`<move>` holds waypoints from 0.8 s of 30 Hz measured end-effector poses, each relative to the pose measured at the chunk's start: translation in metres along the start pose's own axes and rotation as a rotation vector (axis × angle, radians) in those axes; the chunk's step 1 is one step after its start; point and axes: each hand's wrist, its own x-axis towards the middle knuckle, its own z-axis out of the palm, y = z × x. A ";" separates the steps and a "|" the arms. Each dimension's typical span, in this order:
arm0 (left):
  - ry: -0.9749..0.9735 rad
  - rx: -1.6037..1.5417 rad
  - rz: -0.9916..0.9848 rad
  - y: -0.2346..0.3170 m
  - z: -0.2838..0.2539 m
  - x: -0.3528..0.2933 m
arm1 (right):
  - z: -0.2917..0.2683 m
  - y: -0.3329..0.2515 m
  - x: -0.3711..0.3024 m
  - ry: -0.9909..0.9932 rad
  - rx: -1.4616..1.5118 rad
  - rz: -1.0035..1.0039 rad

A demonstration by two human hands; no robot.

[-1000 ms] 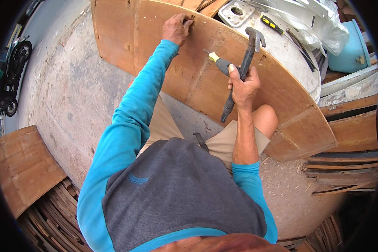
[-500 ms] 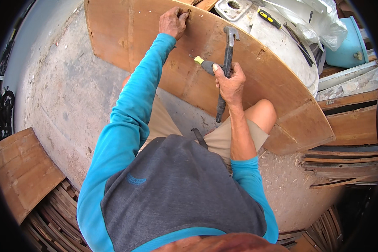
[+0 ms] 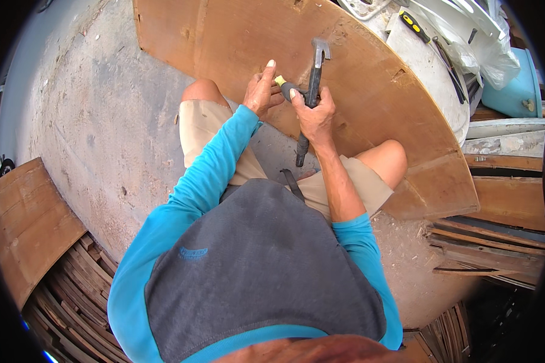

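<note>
My right hand [image 3: 316, 120] is closed round the dark shaft of a hammer [image 3: 314, 85], which stands with its metal head pointing away from me. The same hand also holds a short screwdriver [image 3: 290, 89] with a yellow-green and dark grey handle, lying across the hammer. My left hand [image 3: 261, 92] is just left of the screwdriver, thumb raised and fingers spread, with nothing seen in it. Whether its fingertips touch the handle cannot be made out. Beyond both hands lies a large curved brown wooden panel [image 3: 369, 115], partly over my lap.
At the upper right, a white round surface [image 3: 427, 75] bears a yellow-and-black handled tool [image 3: 415, 25], dark pliers-like tools [image 3: 451, 69] and clear plastic [image 3: 496, 60]. A light blue bucket [image 3: 515, 91] stands beside it. Stacked curved wood strips [image 3: 72, 296] and another panel [image 3: 33, 224] lie at left.
My left hand has left the panel's far edge and come back toward me, beside the screwdriver, its fingers spreading. My right hand has shifted slightly left with the hammer and screwdriver.
</note>
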 end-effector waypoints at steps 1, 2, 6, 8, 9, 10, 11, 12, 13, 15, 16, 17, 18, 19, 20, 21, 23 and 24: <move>-0.052 -0.129 -0.105 -0.003 -0.003 -0.006 | 0.006 0.000 -0.005 -0.034 -0.011 -0.037; -0.104 -0.260 -0.207 -0.006 -0.008 -0.010 | 0.012 0.001 -0.011 -0.068 -0.021 -0.074; 0.213 -0.172 0.060 -0.045 -0.036 0.022 | 0.038 0.032 -0.027 -0.257 -0.038 0.035; 0.485 -0.089 0.226 -0.036 -0.049 0.019 | 0.056 0.063 -0.036 -0.245 -0.215 -0.121; 0.502 -0.059 0.311 -0.026 -0.058 0.017 | 0.062 0.070 -0.045 -0.305 -0.271 -0.068; 0.509 -0.027 0.394 -0.013 -0.064 0.015 | 0.066 0.076 -0.052 -0.356 -0.331 -0.016; 0.511 0.002 0.475 -0.002 -0.065 0.012 | 0.070 0.085 -0.054 -0.374 -0.337 -0.028; 0.472 -0.017 0.498 0.005 -0.062 0.008 | 0.072 0.094 -0.053 -0.390 -0.343 -0.037; 0.434 -0.041 0.522 0.012 -0.058 0.005 | 0.073 0.098 -0.048 -0.408 -0.351 -0.050; 0.348 -0.019 0.564 0.011 -0.063 0.005 | 0.068 0.069 -0.020 -0.295 -0.209 -0.058; 0.244 -0.066 0.519 0.009 -0.059 0.005 | 0.062 0.046 -0.005 -0.241 -0.138 -0.065; 0.136 -0.109 0.471 0.006 -0.052 0.003 | 0.053 0.027 0.006 -0.270 -0.041 -0.155; 0.024 -0.149 0.416 0.002 -0.043 0.000 | 0.047 0.014 0.011 -0.299 -0.054 -0.183; -0.084 -0.241 0.360 0.000 -0.031 -0.003 | 0.043 0.003 0.015 -0.333 -0.065 -0.212; -0.194 -0.333 0.304 -0.002 -0.019 -0.006 | 0.039 -0.005 0.019 -0.366 -0.077 -0.241; -0.238 -0.218 0.306 -0.001 -0.012 -0.008 | 0.034 -0.012 0.022 -0.361 -0.126 -0.241; -0.384 -0.122 0.301 0.011 0.009 -0.010 | 0.017 -0.022 0.027 -0.341 -0.230 -0.242; -0.452 -0.073 0.301 0.019 0.017 -0.009 | 0.010 -0.030 0.031 -0.335 -0.280 -0.243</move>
